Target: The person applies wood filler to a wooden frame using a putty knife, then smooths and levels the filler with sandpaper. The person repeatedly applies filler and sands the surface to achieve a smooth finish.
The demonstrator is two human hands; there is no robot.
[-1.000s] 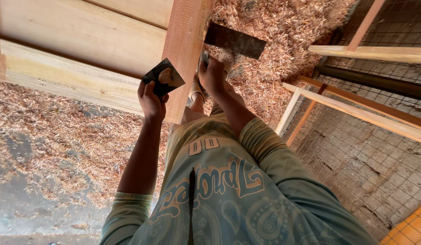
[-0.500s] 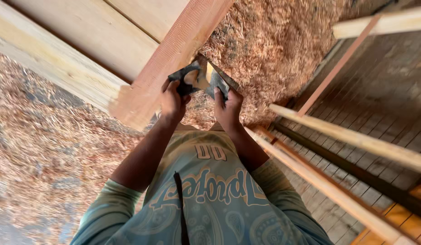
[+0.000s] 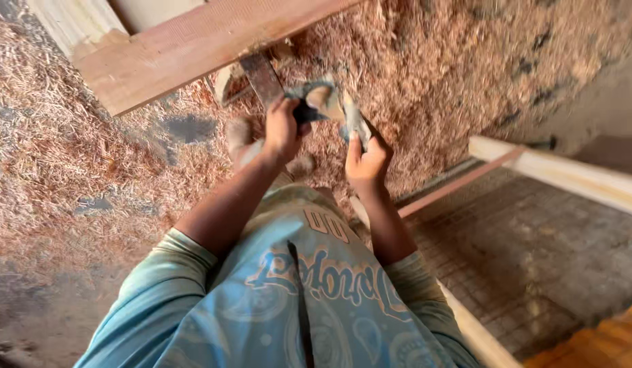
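Both my hands are raised in front of my chest and hold one small, crumpled grey and tan sheet (image 3: 327,102), like worn sandpaper. My left hand (image 3: 283,129) pinches its dark left edge. My right hand (image 3: 368,161) grips its right edge with the thumb up. Just above my left hand a flat brown metal bar (image 3: 262,78) sticks out from under a reddish wooden plank (image 3: 193,48). The far end of the bar is hidden by the plank.
Wood shavings (image 3: 70,157) cover the ground all around. Pale boards (image 3: 77,20) lie behind the plank at the top left. A long pale wooden beam (image 3: 568,177) and a thin reddish strip (image 3: 459,182) run at the right over a brick floor (image 3: 534,252).
My hands have come away from the plank toward my body. One second ago only the left hand held the sheet; now both grip it. The view has swung, shifting the plank to the upper left.
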